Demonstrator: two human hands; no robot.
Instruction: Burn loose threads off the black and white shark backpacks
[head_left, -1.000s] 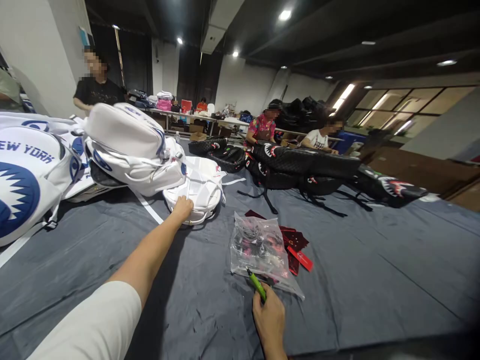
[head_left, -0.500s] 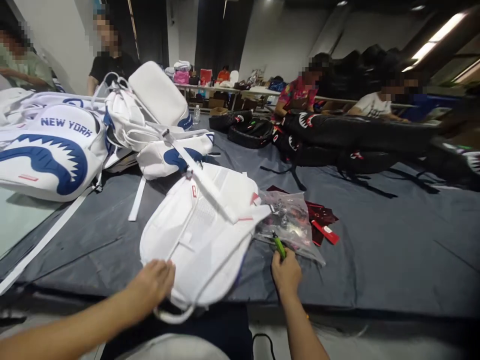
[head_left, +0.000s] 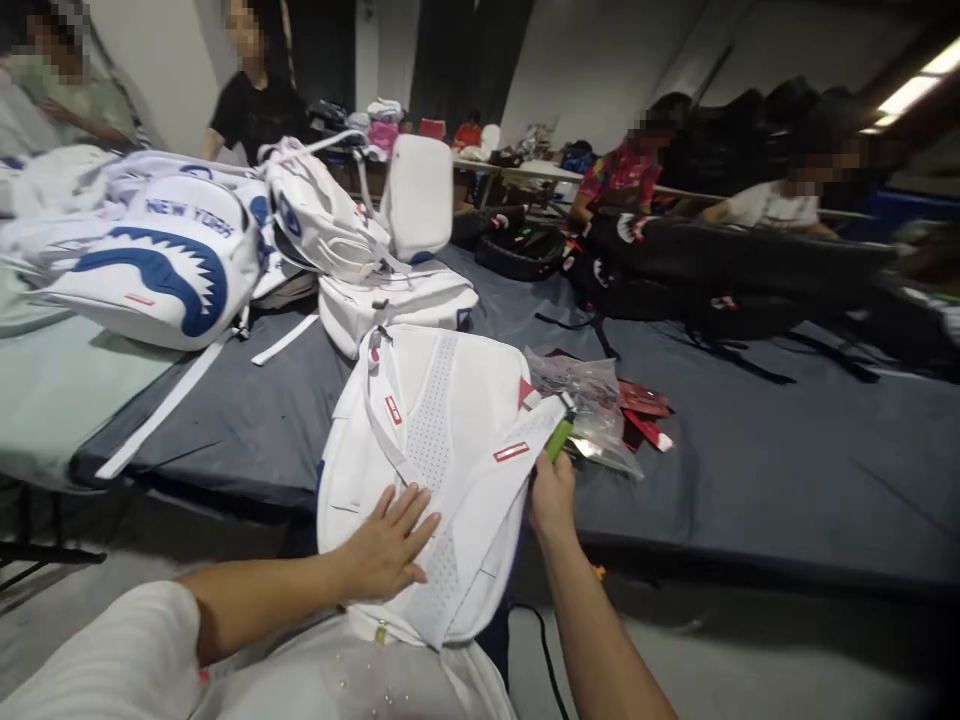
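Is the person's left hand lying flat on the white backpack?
Yes, the left hand rests palm down with fingers spread on the white backpack, while the right hand holds a green tool at its edge.

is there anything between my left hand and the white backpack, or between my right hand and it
Nothing visible. Your left hand lies flat with fingers spread on the white backpack back panel. Your right hand, holding a green tool, is at the backpack's right edge by a shoulder strap.
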